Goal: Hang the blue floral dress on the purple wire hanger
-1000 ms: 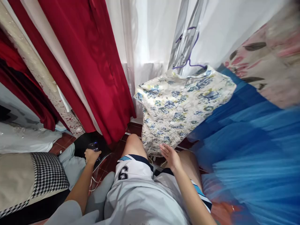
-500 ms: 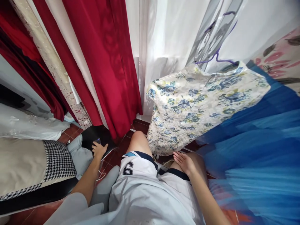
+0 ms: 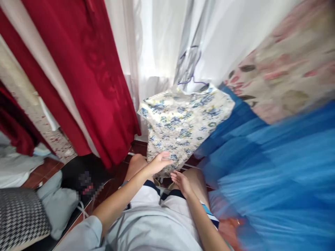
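Note:
A cream dress with blue flowers (image 3: 183, 122) hangs on a purple hanger (image 3: 192, 81) in front of my knees. My left hand (image 3: 158, 162) reaches across my lap, fingers apart, and touches the dress's lower hem. My right hand (image 3: 181, 182) hovers open just below the hem, above my right thigh, holding nothing. I am seated in white shorts (image 3: 146, 223) with dark trim.
Red curtains (image 3: 86, 87) and white sheer fabric (image 3: 157, 52) hang ahead. A blue tulle skirt (image 3: 274, 174) and a pink floral cloth (image 3: 282, 69) fill the right. A dark stool (image 3: 86, 174) with a blurred-out object, grey cloth (image 3: 56, 202) and a houndstooth cushion (image 3: 21, 216) lie at left.
My left hand has left the phone on the dark stool and swung right to the floral dress's hem. The view has shifted; my right hand stays near the hem.

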`<state>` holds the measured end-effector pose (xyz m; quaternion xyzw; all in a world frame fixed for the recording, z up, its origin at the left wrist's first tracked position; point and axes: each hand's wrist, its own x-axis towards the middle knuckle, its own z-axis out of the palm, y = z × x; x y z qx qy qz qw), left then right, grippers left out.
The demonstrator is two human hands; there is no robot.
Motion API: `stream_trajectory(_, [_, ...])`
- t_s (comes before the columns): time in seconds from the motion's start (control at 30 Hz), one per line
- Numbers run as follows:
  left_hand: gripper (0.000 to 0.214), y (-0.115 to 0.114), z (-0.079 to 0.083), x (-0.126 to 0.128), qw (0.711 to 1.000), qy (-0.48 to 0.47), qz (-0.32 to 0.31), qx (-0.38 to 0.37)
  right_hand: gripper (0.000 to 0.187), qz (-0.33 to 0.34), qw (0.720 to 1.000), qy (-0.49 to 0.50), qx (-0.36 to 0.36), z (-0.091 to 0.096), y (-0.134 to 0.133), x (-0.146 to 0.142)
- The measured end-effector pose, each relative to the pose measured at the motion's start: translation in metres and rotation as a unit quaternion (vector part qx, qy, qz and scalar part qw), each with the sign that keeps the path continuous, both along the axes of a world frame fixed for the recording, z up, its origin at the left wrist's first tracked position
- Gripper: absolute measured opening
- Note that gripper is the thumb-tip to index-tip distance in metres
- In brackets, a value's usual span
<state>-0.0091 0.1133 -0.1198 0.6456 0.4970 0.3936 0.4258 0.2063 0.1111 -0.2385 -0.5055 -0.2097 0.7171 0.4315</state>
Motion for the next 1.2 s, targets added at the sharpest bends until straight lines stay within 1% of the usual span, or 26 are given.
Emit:
stream_trajectory(0.03, [0.053, 0.009, 0.018, 0.017, 0.998, -0.043, -0.038, -0.004, 0.023, -0.012, 1.000, 0.004, 0.013, 0.003, -0.003, 0.000])
stream_trajectory(0.07, [0.045, 0.019, 0.040, 0.030, 0.996, -0.060, -0.061, 0.001, 0.025, -0.026, 0.999, 0.008, 0.025, 0.006, -0.005, 0.000])
stream_trajectory(0.1, [0.043, 0.030, 0.064, 0.041, 0.992, -0.094, -0.081, 0.016, 0.027, -0.040, 0.998, 0.011, 0.037, 0.008, -0.007, 0.001])
stream_trajectory(0.13, [0.045, 0.040, 0.090, 0.049, 0.989, -0.119, -0.068, 0.052, 0.029, -0.054, 0.997, 0.014, 0.048, 0.011, -0.008, 0.002])
stream_trajectory(0.17, [0.049, 0.050, 0.117, 0.055, 0.986, -0.128, -0.038, 0.100, 0.030, -0.065, 0.996, 0.017, 0.058, 0.013, -0.010, 0.003])
stream_trajectory(0.2, [0.049, 0.060, 0.143, 0.058, 0.979, -0.129, 0.007, 0.158, 0.031, -0.074, 0.995, 0.020, 0.066, 0.015, -0.013, 0.005])
stream_trajectory(0.27, [0.048, 0.077, 0.190, 0.058, 0.947, -0.086, 0.093, 0.295, 0.031, -0.081, 0.993, 0.027, 0.077, 0.020, -0.019, 0.008])
stream_trajectory(0.3, [0.047, 0.084, 0.209, 0.057, 0.929, -0.041, 0.112, 0.350, 0.031, -0.079, 0.993, 0.031, 0.082, 0.023, -0.022, 0.008])
stream_trajectory(0.33, [0.047, 0.090, 0.225, 0.055, 0.915, 0.003, 0.117, 0.387, 0.030, -0.075, 0.993, 0.036, 0.087, 0.027, -0.025, 0.008])
stream_trajectory(0.4, [0.044, 0.101, 0.246, 0.051, 0.899, 0.079, 0.099, 0.419, 0.029, -0.059, 0.992, 0.044, 0.101, 0.039, -0.027, 0.004])
stream_trajectory(0.47, [0.032, 0.109, 0.255, 0.048, 0.896, 0.132, 0.065, 0.419, 0.027, -0.031, 0.990, 0.053, 0.123, 0.062, -0.019, -0.006])
stream_trajectory(0.5, [0.025, 0.111, 0.257, 0.047, 0.895, 0.152, 0.049, 0.417, 0.026, -0.015, 0.988, 0.059, 0.139, 0.079, -0.011, -0.013])
stream_trajectory(0.57, [0.019, 0.114, 0.258, 0.045, 0.889, 0.175, 0.028, 0.421, 0.025, 0.018, 0.981, 0.070, 0.182, 0.126, 0.016, -0.025])
stream_trajectory(0.63, [0.020, 0.114, 0.260, 0.043, 0.883, 0.180, 0.029, 0.433, 0.026, 0.034, 0.967, 0.075, 0.243, 0.185, 0.050, -0.033])
stream_trajectory(0.67, [0.020, 0.112, 0.261, 0.042, 0.880, 0.178, 0.034, 0.439, 0.028, 0.045, 0.946, 0.039, 0.317, 0.217, 0.067, -0.034])
stream_trajectory(0.73, [0.018, 0.109, 0.265, 0.040, 0.874, 0.179, 0.041, 0.451, 0.026, 0.019, 0.893, -0.039, 0.448, 0.277, 0.095, -0.033])
stream_trajectory(0.77, [0.017, 0.107, 0.266, 0.039, 0.870, 0.182, 0.043, 0.455, 0.025, 0.007, 0.866, -0.068, 0.496, 0.302, 0.105, -0.032])
stream_trajectory(0.8, [0.016, 0.105, 0.268, 0.038, 0.867, 0.185, 0.044, 0.460, 0.027, 0.012, 0.844, -0.094, 0.528, 0.322, 0.112, -0.031])
stream_trajectory(0.83, [0.016, 0.104, 0.269, 0.038, 0.864, 0.186, 0.046, 0.465, 0.028, 0.013, 0.827, -0.118, 0.549, 0.338, 0.116, -0.030])
stream_trajectory(0.87, [0.016, 0.103, 0.269, 0.039, 0.861, 0.184, 0.049, 0.472, 0.030, 0.012, 0.815, -0.135, 0.564, 0.348, 0.117, -0.031])
stream_trajectory(0.9, [0.016, 0.102, 0.269, 0.039, 0.857, 0.178, 0.053, 0.480, 0.031, 0.009, 0.806, -0.148, 0.573, 0.355, 0.117, -0.032])
stream_trajectory(0.97, [0.015, 0.100, 0.270, 0.041, 0.849, 0.160, 0.066, 0.499, 0.031, -0.008, 0.798, -0.171, 0.578, 0.357, 0.116, -0.036])
stream_trajectory(1.03, [0.014, 0.100, 0.274, 0.041, 0.838, 0.136, 0.086, 0.521, 0.031, -0.017, 0.798, -0.207, 0.565, 0.351, 0.115, -0.040])
stream_trajectory(1.1, [0.014, 0.103, 0.283, 0.033, 0.828, 0.107, 0.124, 0.536, 0.031, 0.003, 0.808, -0.258, 0.530, 0.340, 0.114, -0.042])
stream_trajectory(1.13, [0.015, 0.107, 0.289, 0.025, 0.825, 0.088, 0.149, 0.537, 0.031, 0.020, 0.813, -0.278, 0.512, 0.334, 0.114, -0.041])
stream_trajectory(1.2, [0.018, 0.119, 0.298, -0.001, 0.826, 0.049, 0.206, 0.523, 0.031, 0.056, 0.820, -0.298, 0.486, 0.321, 0.110, -0.038])
